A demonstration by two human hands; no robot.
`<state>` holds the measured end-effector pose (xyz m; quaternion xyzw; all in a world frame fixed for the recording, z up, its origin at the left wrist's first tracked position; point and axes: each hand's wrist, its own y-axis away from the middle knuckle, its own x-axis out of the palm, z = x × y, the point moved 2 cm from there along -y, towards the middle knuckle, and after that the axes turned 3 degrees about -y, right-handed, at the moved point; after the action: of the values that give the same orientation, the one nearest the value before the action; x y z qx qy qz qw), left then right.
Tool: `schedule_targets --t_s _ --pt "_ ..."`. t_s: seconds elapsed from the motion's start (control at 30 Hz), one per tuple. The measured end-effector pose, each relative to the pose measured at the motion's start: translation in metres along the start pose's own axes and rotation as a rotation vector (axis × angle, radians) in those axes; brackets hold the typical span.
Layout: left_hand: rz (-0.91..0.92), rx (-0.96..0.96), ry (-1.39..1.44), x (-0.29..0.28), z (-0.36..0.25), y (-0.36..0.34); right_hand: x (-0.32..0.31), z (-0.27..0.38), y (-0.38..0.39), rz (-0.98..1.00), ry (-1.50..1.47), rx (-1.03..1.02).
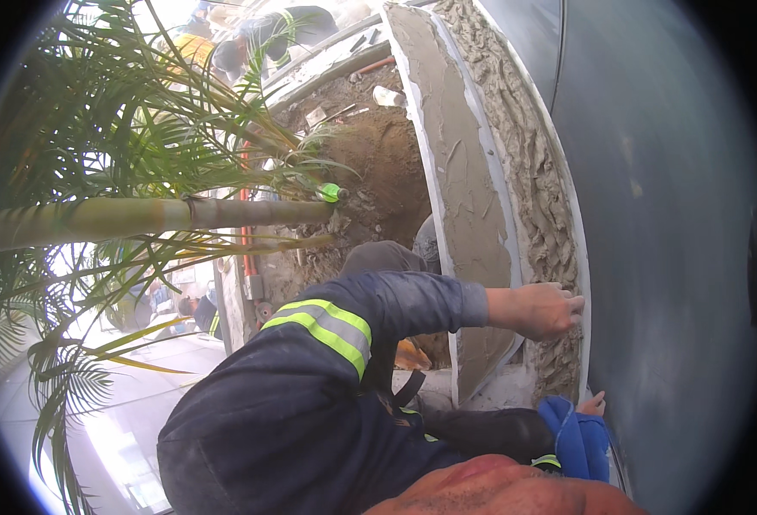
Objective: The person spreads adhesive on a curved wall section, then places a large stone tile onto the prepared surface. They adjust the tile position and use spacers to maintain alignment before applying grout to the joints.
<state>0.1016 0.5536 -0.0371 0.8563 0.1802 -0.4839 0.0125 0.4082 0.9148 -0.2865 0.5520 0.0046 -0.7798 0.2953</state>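
Dark jacket (301, 421) fills lower centre, left hand (537, 310) seemingly curled, any hold hidden, over rough mortar (540, 176) at right, which slipping knuckles might gouge; right hand's (593, 404) grip I can't tell.

Bright overall; whited-out light at 11 o'clock. Glare on floor tiles (121, 459) at 8 o'clock. Grey surface (670, 215) soft, hazy at 3 o'clock. Edges bowed; rim black.

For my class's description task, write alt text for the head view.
The curled left hand is at a rough mortar band beside a smoother band; the right hand shows beyond blue cloth. A palm trunk crosses the picture's left.
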Motion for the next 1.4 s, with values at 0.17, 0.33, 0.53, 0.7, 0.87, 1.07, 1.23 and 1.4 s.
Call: schedule_targets --t_s 0.17,0.33,0.53,0.7,0.87,1.07,1.23,1.4 --pt "0.003 0.007 -0.077 -0.008 0.004 0.008 -0.004 -0.002 -0.005 0.009 0.017 -0.004" --pt "0.025 -0.046 -0.077 -0.015 0.003 0.009 -0.007 -0.005 -0.006 0.027 0.041 -0.019" --pt "0.011 -0.041 -0.084 -0.021 0.003 0.011 -0.005 -0.004 -0.005 0.038 0.031 -0.026" --pt "0.023 -0.051 -0.070 -0.021 0.001 0.012 -0.001 -0.003 -0.005 0.038 0.034 -0.024" --pt "-0.015 -0.031 -0.043 -0.019 0.000 0.012 0.006 -0.003 -0.005 0.047 0.018 -0.023" --pt "-0.003 -0.027 -0.043 -0.020 -0.004 0.011 0.004 -0.004 -0.006 0.067 0.011 -0.029" --pt "0.030 -0.030 -0.044 -0.020 -0.006 0.013 0.001 -0.001 0.000 0.050 0.014 -0.031" --pt "0.011 -0.015 -0.028 -0.017 -0.005 0.014 0.002 0.000 0.006 -0.054 -0.021 -0.029"
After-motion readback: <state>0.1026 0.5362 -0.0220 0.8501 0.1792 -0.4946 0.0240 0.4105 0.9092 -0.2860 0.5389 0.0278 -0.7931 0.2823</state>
